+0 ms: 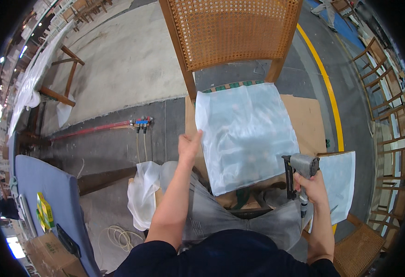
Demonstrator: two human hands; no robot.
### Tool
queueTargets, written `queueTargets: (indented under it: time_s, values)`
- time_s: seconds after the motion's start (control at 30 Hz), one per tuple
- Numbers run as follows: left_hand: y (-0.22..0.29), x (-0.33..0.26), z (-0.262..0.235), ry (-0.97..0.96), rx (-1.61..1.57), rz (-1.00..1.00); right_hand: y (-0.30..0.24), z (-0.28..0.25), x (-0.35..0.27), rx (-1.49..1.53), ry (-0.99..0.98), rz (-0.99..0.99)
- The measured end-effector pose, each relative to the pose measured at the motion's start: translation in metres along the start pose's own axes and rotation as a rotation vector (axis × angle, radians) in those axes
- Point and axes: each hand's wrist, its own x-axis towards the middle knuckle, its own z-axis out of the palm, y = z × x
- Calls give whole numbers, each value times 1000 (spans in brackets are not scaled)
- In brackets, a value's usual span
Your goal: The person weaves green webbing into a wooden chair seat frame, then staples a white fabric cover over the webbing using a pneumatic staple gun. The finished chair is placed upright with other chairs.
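A wooden chair with a woven cane back (235,34) stands in front of me. White, slightly see-through fabric (246,134) lies over its seat, a little wrinkled. My left hand (189,147) is closed at the fabric's left edge, pinching it between thumb and fingers. In my right hand (314,184) is a grey and black pneumatic staple gun (303,165), gripped by its handle. Its black nose hangs beside the seat's front right corner, apart from the fabric. Green webbing (232,86) shows along the seat's back edge.
Cardboard (304,113) lies under the chair. On the left stands a blue padded table (50,184) with a yellow-green box (44,212) on it. A red air pipe (96,130) with a valve runs behind it. A hose (119,237) coils on the floor. Cane chairs line the right.
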Motion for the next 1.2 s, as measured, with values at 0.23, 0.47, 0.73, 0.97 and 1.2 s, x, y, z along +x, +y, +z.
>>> queueTargets:
  time_s: [0.23,0.47,0.73,0.97,1.2]
  values:
    - [-13,-55,15,-383,242,-7,8,-5,-9,-9,19,3]
    - [-20,-43,2,-541,-149,-165,11,-3,-10,-28,5,21]
    - [-22,-54,7,-322,283,70,-3,8,-11,-64,-17,-2]
    - [-36,-37,1,-430,-48,-96,-44,48,11,-295,-170,9]
    - [-18,-43,7,-326,302,105,-65,106,51,-548,-486,-146]
